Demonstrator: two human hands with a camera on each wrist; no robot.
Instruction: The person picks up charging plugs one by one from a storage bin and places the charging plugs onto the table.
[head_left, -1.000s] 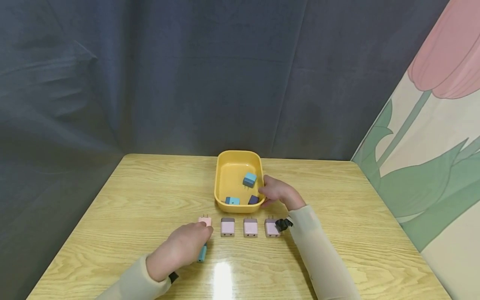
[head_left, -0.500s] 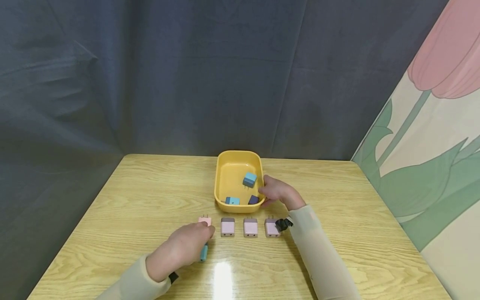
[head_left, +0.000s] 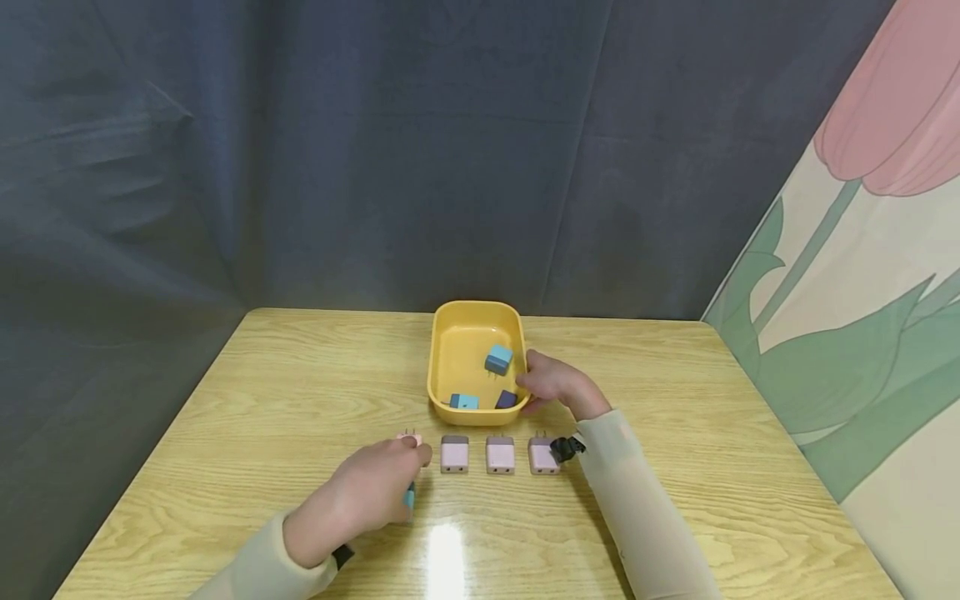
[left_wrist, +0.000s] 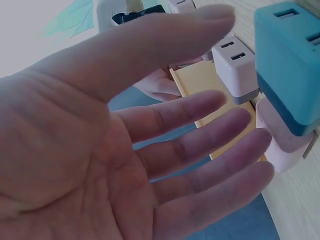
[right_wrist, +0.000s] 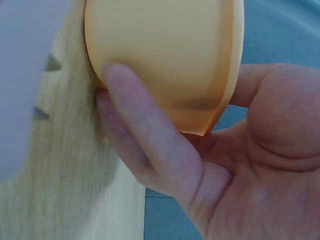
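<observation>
My left hand (head_left: 375, 483) hovers at the left end of a row of charger plugs, fingers spread, nothing in its grasp. Just past its fingertips in the left wrist view is a teal charger plug (left_wrist: 285, 65) with two USB ports. Behind that stands a pink charger plug (left_wrist: 280, 145), mostly covered by the hand in the head view. My right hand (head_left: 558, 385) grips the right wall of a yellow bin (right_wrist: 160, 45), thumb at the rim and fingers along the outside. Inside the bin lie two blue charger plugs (head_left: 498, 360) and a dark navy one (head_left: 506, 400).
Three lilac charger plugs (head_left: 454, 458) line up in front of the bin, the rightmost partly behind a black wrist device (head_left: 567, 449). The wooden table (head_left: 300, 375) meets a dark blue curtain (head_left: 420, 167) at its back edge. A tulip-patterned panel (head_left: 862, 375) borders the right side.
My left hand has shifted slightly to the right, and less of the teal charger plug shows beneath it. My right hand and the bin have stayed put.
</observation>
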